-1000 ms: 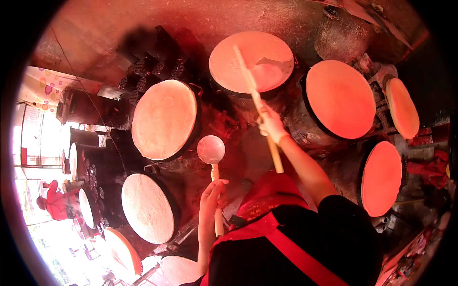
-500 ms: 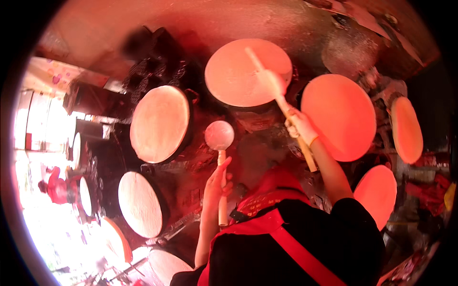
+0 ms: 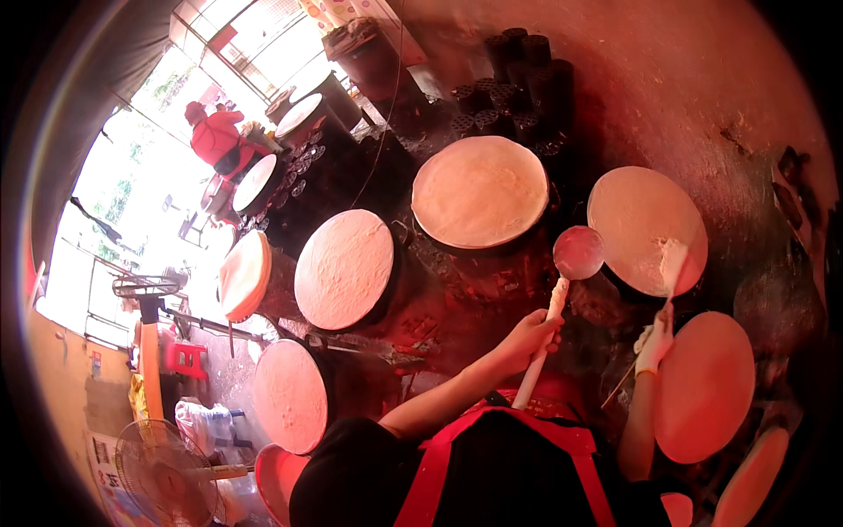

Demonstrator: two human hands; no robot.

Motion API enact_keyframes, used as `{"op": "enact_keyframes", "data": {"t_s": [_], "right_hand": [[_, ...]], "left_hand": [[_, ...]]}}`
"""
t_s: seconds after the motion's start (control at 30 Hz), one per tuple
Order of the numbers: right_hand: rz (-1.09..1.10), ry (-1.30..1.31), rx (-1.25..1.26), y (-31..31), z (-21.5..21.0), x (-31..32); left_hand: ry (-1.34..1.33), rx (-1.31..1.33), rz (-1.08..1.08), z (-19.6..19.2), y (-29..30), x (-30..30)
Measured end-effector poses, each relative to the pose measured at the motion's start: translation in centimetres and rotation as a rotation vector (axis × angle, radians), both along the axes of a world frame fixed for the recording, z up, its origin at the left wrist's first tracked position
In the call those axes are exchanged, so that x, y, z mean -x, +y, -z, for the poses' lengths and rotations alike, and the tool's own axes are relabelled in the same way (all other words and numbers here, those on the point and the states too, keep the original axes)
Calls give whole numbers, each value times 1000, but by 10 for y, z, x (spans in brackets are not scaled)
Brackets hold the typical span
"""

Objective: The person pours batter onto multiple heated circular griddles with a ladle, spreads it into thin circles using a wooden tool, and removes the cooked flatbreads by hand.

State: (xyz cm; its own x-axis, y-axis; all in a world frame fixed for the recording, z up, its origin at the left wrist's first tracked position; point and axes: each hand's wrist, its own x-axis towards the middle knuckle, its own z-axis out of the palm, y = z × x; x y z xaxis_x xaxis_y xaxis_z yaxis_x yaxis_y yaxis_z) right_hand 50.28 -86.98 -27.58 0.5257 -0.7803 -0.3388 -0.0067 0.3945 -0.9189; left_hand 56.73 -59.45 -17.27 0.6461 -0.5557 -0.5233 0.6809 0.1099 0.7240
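My left hand is wrapped round the pale handle of a ladle. The ladle's round bowl hangs in the gap between two round griddles, close to the lower-left edge of the right one. My right hand is closed on the stick handle of a pale, flat spreading tool. The blade of that tool lies over the lower right of the pale batter sheet on this griddle; blur hides whether it touches. Just below and right of my right hand is another coated griddle.
More coated griddles curve round me, including a far-middle one and a left one. Black perforated briquettes are stacked by the wall. A person in red bends at the far left. A standing fan is at lower left.
The view has turned left, so the griddles sit further right. The spreading tool has drawn back from across the griddle's middle toward its near right side. Both hands keep their tools.
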Motion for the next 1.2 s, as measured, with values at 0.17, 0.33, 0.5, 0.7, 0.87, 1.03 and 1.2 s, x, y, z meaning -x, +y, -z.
{"op": "enact_keyframes", "data": {"t_s": [0.17, 0.33, 0.5, 0.7, 0.87, 1.03, 1.2], "right_hand": [[-227, 28, 75, -9, -23, 1], [2, -72, -2, 12, 22, 9], [31, 55, 8, -24, -26, -17], [-280, 150, -12, -14, -22, 29], [20, 62, -34, 7, -16, 56], [-87, 9, -233, 35, -3, 36], [-292, -41, -377, 29, -35, 31]], "left_hand": [[23, -64, 33, -5, -4, -5], [99, -2, 19, -3, 9, -11], [140, -37, 113, -7, 8, -20], [-12, -138, 240, 9, -24, -43], [-342, -196, 342, 47, -97, -102], [-65, -321, 207, 61, -179, -88], [175, 98, 408, 23, -149, -104]]}}
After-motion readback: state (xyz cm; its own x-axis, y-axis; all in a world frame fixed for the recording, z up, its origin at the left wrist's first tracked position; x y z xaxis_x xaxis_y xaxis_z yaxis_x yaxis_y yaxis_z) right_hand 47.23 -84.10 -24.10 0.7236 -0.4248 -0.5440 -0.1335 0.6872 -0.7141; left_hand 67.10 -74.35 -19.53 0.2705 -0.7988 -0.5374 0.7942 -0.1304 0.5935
